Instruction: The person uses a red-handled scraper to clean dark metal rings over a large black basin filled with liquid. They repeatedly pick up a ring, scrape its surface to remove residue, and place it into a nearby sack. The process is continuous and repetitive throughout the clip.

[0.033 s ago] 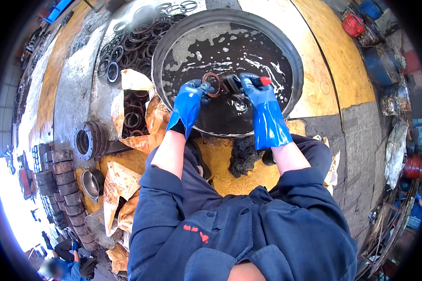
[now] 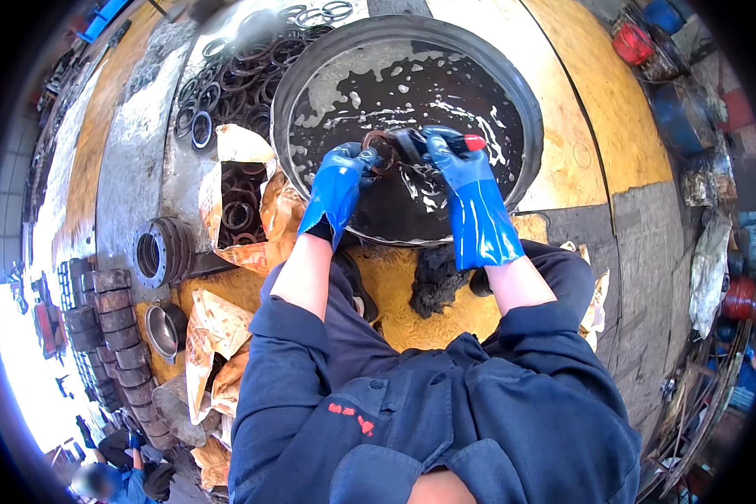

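Note:
Over a wide round black basin point(image 2: 534, 126) of dark liquid, both my hands work in blue rubber gloves. My left hand point(image 2: 341, 172) is closed on the edge of a reddish-brown ring point(image 2: 384, 151), held above the liquid. A brush with a dark, red-tipped handle point(image 2: 474, 143) is gripped in my right hand point(image 2: 459, 160). Its dark head, blurred by motion, meets the right side of the ring. Pale foam patches point(image 2: 332, 88) float at the basin's far left.
Many dark rings point(image 2: 252, 71) lie left of the basin. An open paper sack point(image 2: 281, 206) holds more rings. Stacked flanged rings point(image 2: 164, 250), a metal cup point(image 2: 166, 329) and stacked cylinders point(image 2: 124, 336) stand further left. A black rag point(image 2: 437, 281) lies before me. Another person point(image 2: 122, 475) is at lower left.
The brush in my right hand has shifted slightly left, onto the ring. The ring looks darker and a little tilted. My left hand stays nearly in place.

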`<action>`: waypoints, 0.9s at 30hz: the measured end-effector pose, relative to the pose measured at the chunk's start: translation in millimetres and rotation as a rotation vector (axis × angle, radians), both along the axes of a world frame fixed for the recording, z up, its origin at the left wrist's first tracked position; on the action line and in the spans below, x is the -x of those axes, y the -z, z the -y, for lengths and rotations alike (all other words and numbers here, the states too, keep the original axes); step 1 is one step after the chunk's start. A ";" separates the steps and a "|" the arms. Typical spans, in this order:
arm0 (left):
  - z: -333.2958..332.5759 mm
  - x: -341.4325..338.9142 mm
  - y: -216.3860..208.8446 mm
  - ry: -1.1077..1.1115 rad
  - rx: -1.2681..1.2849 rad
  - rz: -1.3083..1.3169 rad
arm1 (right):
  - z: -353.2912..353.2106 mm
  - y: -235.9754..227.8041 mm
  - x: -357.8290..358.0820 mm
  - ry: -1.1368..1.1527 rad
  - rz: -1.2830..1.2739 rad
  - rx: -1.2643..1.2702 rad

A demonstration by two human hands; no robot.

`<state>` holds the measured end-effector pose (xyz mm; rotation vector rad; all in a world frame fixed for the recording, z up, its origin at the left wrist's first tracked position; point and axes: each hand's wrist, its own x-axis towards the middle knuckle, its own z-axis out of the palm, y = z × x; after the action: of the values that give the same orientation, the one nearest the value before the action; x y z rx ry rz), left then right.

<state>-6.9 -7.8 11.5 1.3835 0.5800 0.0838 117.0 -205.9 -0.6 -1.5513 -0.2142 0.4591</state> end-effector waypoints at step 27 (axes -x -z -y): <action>9.0 -9.6 -6.5 -0.121 -0.007 0.167 | 1.2 18.1 1.1 0.038 -0.293 0.129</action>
<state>2.7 -16.8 18.0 1.3325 0.5238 0.2961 115.8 -207.1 -18.6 -1.5891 0.0724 0.6728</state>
